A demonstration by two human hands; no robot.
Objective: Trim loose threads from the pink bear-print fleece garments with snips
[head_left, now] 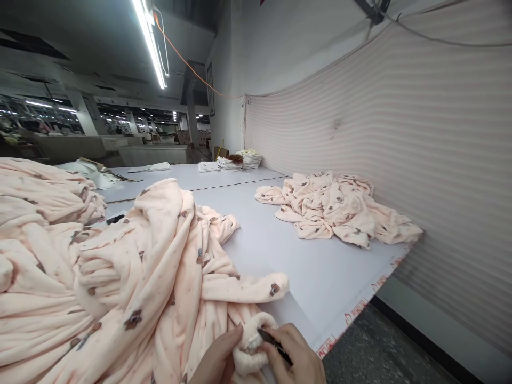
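Note:
At the bottom of the view, my left hand (218,356) is closed on the gathered cuff (250,365) of a pale pink fleece garment with small bear prints. My right hand (301,358) grips small black thread snips (283,352), their pointed tip at the cuff opening. Whitish material shows inside the cuff near that tip. Just above lies a sleeve-like end (248,288) of the same fleece. A large heap of this pink fleece (132,288) fills the left side, hiding where the separate pieces begin and end.
A second pile of pink printed fleece (332,208) lies across the pale table (256,250), by a striped cloth curtain (380,117). Stacks of folded white pieces (230,162) stand at the back. Red-printed tape (356,312) runs along the table's right edge.

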